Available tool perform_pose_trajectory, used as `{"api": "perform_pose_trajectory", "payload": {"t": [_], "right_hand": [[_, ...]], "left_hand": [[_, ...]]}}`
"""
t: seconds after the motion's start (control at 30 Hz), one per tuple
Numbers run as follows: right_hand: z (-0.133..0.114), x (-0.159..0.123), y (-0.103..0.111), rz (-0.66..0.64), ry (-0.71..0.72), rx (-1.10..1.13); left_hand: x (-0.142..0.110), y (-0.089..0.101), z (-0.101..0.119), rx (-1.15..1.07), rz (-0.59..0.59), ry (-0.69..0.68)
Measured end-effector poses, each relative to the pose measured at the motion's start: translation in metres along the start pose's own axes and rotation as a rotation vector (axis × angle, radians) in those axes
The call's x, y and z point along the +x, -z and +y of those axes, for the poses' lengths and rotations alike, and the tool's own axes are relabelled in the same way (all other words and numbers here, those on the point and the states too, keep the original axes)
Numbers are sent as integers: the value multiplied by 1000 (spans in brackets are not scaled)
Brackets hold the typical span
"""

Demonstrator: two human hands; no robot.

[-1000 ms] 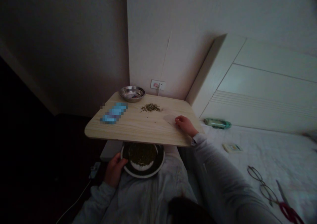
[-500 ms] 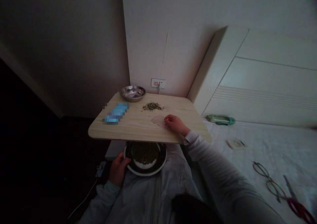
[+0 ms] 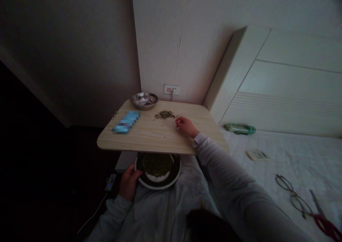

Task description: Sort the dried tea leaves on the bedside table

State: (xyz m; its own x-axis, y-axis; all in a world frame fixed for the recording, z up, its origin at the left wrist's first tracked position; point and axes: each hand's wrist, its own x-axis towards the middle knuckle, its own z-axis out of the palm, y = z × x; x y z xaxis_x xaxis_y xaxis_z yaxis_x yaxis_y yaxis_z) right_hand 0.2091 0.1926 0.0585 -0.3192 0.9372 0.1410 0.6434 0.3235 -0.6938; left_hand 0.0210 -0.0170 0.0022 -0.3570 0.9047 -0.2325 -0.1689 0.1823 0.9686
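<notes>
Down at my lap, my left hand grips the left rim of a dark plate with a white edge. Small greenish grains or seeds cover much of the plate's middle. My right hand is over the wooden table, fingers curled and fingertips drawn together; whatever is between them is too small to make out. Just left of and beyond those fingertips lies a loose pile of similar greenish seeds. A couple of stray seeds lie nearer the front edge.
At the table's back left stands a shiny metal bowl, with a blurred-out phone-like screen in front. A socket is on the wall. On the bed to the right lie a green bottle, glasses and red-handled scissors.
My right hand has moved slightly away from me, closer to the seed pile. A faint rounded patch beside it no longer shows. My left hand keeps its grip on the plate.
</notes>
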Motion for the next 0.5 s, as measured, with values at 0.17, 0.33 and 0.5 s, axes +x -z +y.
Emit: {"api": "perform_pose_trajectory", "payload": {"t": [0.17,0.33,0.5], "right_hand": [[-1,7,-6,-4,4,-63],[-2,4,-7,-76,51,-61],[-6,-2,-7,-124,70,-20]], "left_hand": [[0,1,-1,-7,-12,-9],[-1,-1,2,-17,-3,1],[-1,-1,1,-33,3,23]]}}
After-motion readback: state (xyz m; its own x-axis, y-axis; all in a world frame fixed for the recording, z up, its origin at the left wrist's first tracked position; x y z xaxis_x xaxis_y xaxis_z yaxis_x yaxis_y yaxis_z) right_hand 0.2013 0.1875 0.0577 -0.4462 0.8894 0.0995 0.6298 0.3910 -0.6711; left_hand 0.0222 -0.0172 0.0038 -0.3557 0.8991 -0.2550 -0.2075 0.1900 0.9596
